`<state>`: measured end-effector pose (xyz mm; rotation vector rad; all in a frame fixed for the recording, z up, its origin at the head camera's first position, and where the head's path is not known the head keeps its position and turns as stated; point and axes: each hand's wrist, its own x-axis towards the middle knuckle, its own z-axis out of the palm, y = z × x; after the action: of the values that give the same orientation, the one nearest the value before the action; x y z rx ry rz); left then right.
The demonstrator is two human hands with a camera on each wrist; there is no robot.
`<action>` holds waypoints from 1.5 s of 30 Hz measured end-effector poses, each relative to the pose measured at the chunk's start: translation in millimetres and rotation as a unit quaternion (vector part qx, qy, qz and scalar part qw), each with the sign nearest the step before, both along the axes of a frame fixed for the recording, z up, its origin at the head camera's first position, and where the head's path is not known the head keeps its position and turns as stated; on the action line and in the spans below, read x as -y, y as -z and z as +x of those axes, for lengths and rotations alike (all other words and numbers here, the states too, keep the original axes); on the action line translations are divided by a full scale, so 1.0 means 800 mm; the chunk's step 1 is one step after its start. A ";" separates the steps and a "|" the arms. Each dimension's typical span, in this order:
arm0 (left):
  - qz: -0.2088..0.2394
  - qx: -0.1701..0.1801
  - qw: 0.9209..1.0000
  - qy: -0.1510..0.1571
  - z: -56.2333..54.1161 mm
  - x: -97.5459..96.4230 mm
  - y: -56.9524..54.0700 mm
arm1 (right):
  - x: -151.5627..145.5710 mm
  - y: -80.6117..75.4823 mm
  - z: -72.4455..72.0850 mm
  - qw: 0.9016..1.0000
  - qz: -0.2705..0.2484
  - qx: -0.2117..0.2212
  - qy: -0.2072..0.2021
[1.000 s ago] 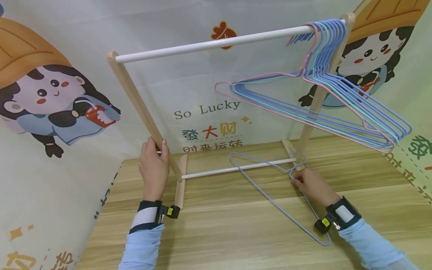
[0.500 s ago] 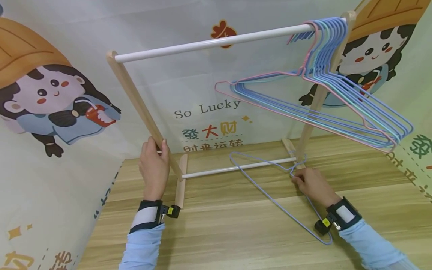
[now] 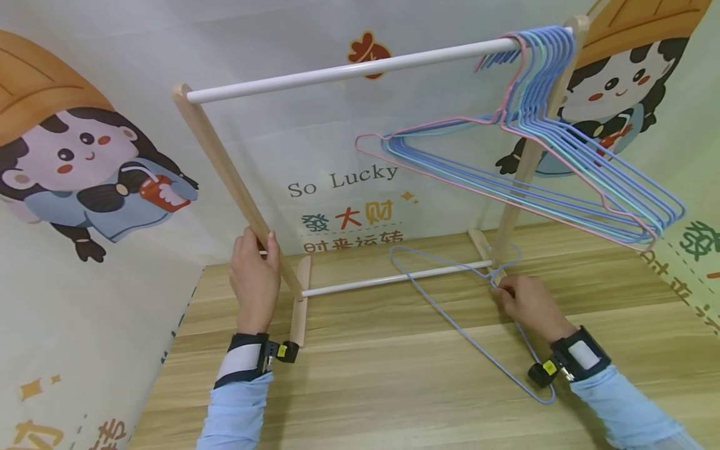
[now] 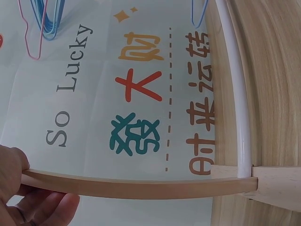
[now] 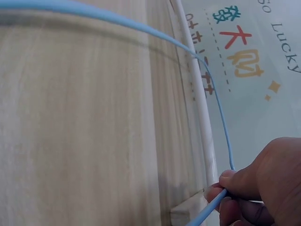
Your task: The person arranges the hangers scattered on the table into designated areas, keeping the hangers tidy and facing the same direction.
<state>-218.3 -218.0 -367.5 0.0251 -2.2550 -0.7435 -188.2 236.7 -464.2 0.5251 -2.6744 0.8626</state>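
Note:
My left hand [image 3: 254, 284] grips the wooden post [image 3: 220, 159] at the left end of a clothes rack, low down, with the thumb on the inner side. In the left wrist view, fingers show on both sides of the post [image 4: 136, 188]. My right hand [image 3: 533, 305] pinches a blue wire hanger [image 5: 117, 19] close to its neck, between thumb and fingers. The hanger lies tilted near the foot of the right post, its hook pointing away from me and its far shoulder crossing the lower white bar [image 3: 360, 285].
Several blue, teal and pink hangers [image 3: 537, 100] hang bunched at the right end of the upper white bar [image 3: 349, 72]. Below is a wood-grain tabletop [image 3: 382, 387]. A printed backdrop [image 3: 315, 137] stands behind the rack.
My right hand has shifted slightly right with the blue hanger, and the hanger's hook end has moved a little away from me. The left hand keeps its grip on the post.

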 end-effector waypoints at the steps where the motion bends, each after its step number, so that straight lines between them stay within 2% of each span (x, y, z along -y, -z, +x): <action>1: 0.000 0.001 1.000 0.000 0.000 0.000 0.000 | -0.001 0.000 0.000 1.000 -0.003 -0.002 0.001; 12: -0.001 0.005 1.000 -0.001 -0.001 0.001 0.002 | -0.022 -0.004 0.001 0.999 -0.017 -0.034 0.004; 24: -0.006 0.001 1.000 -0.002 -0.001 0.002 0.001 | -0.037 -0.008 0.009 0.998 -0.023 -0.063 0.014; 45: -0.005 0.001 1.000 -0.004 0.000 0.002 0.001 | -0.039 -0.047 0.032 0.996 -0.024 -0.068 0.046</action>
<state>-218.5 -219.3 -368.3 0.0291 -2.2591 -0.7279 -162.7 268.1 -426.5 0.4288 -2.5264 0.8324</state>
